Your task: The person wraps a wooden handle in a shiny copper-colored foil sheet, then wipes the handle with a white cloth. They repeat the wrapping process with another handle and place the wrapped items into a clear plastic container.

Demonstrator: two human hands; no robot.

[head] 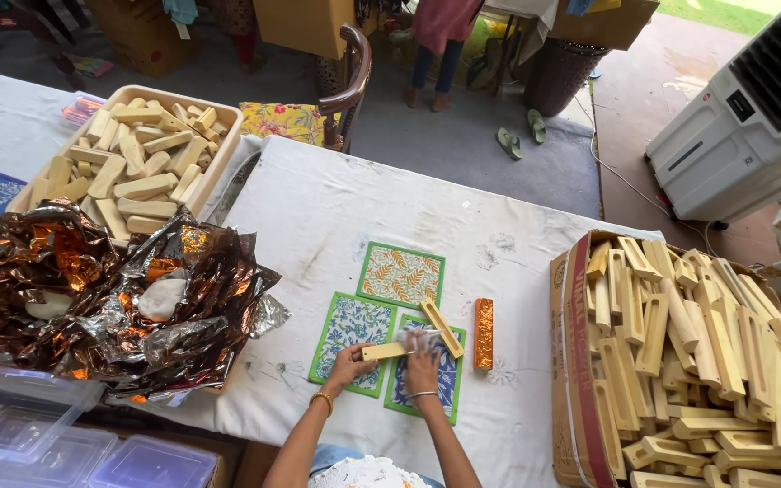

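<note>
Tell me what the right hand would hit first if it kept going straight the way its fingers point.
The right hand points up the table. Just ahead lies the slotted wooden frame on the patterned card; it would probably meet that first, though depth is hard to judge.

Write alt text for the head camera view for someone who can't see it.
A person's left hand holds a pale wooden bar while the right hand rubs it with a crumpled clear wrap, above patterned cards on a white-clothed table. A cardboard box of wooden frames stands right, crumpled foil left.
</note>
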